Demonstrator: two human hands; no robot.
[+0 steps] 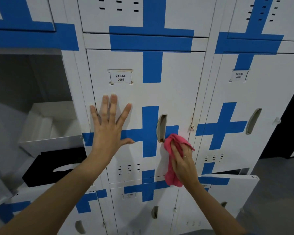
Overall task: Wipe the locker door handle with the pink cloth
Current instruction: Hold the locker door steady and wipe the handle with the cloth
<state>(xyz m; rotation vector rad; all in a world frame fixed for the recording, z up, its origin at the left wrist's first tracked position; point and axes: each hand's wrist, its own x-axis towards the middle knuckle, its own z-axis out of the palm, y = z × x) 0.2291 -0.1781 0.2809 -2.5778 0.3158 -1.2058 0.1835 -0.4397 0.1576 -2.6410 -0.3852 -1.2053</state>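
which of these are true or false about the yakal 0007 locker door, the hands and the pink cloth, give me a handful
1. The left hand lies flat, fingers spread, on the YAKAL 0007 locker door. True.
2. The pink cloth is held in the left hand. False: the right hand holds it.
3. The cloth is at the lower end of the recessed door handle. True.
4. The locker to the left of this door is shut. False: the left locker stands open, with a white box inside.
5. The tape cross on the door is red. False: it is blue.
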